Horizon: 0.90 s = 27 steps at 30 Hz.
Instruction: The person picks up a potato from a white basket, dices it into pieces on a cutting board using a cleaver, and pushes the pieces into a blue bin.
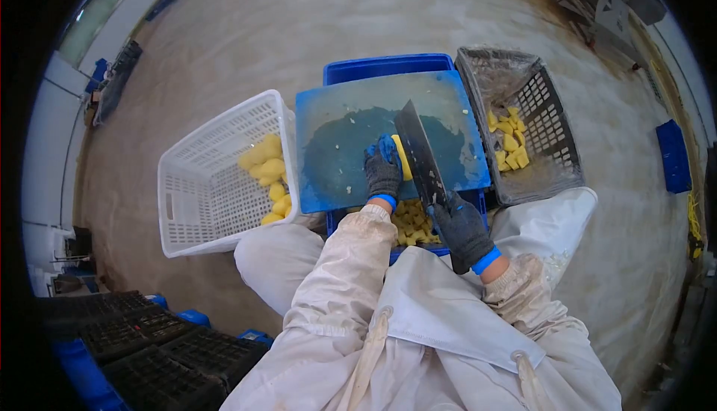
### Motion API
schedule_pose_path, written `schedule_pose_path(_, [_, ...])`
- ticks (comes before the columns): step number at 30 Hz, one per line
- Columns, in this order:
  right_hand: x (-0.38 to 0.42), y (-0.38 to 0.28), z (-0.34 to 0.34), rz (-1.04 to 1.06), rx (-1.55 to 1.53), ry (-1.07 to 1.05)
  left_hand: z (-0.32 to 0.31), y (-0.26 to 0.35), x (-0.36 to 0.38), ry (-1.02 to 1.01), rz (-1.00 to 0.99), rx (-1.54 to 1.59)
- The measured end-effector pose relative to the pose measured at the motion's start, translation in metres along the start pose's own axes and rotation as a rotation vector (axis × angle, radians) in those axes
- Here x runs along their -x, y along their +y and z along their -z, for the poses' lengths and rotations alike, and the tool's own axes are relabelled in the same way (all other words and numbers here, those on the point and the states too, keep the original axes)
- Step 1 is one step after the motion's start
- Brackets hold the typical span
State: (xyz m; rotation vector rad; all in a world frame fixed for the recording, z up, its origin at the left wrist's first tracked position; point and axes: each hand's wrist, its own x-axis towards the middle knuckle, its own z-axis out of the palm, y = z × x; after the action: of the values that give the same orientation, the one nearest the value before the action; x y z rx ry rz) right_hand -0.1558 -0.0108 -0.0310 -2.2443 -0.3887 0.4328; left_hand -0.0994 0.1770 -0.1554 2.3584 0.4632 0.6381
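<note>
My left hand point(383, 168), in a dark glove with blue fingertips, is closed on a peeled potato point(403, 159) on the blue cutting board point(336, 105). Gripped by its handle in my gloved right hand point(462, 232) is a broad cleaver point(420, 153). The blade stands on edge just right of the potato, its tip pointing away from me. Wet patches and small pale scraps mark the board. Below the board's near edge, cut potato chunks point(415, 223) lie in a blue crate point(388, 64), partly hidden by the board and my arms.
To the left, a white crate point(196, 153) holds several whole peeled potatoes point(265, 163). A dark, plastic-lined crate point(545, 123) on the right contains cut potato pieces point(512, 142). Black crates point(160, 347) are stacked at lower left. Farther right sits a blue bin point(674, 156).
</note>
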Motion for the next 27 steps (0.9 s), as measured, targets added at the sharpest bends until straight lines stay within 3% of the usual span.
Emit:
schedule_pose_path(3, [-0.002,-0.002,0.001,-0.043,-0.006,-0.048,0.002,0.002,0.002,0.022,-0.012,-0.009])
schedule_pose_path(6, [-0.006,-0.004,0.001,0.048,0.074,-0.014,0.009,0.012,0.003,0.037,-0.007,0.019])
schedule_pose_path(8, [-0.009,-0.012,-0.001,-0.069,0.124,-0.06,0.01,0.013,0.003,0.058,0.001,0.042])
schedule_pose_path(16, [-0.032,-0.021,-0.006,-0.076,0.183,-0.096,0.02,0.021,0.001,-0.028,-0.052,0.021])
schedule_pose_path(20, [-0.05,-0.025,-0.018,-0.069,0.241,-0.081,0.012,0.013,0.001,-0.046,0.077,0.054])
schedule_pose_path(23, [-0.068,-0.024,-0.032,0.062,0.406,-0.114,0.016,0.013,0.0,-0.054,-0.078,-0.012])
schedule_pose_path(25, [-0.071,-0.022,-0.036,0.002,0.334,-0.103,0.022,0.011,0.001,-0.137,0.061,0.049])
schedule_pose_path(27, [-0.068,-0.019,-0.03,-0.046,0.272,-0.072,0.02,-0.005,0.009,-0.025,0.008,0.017])
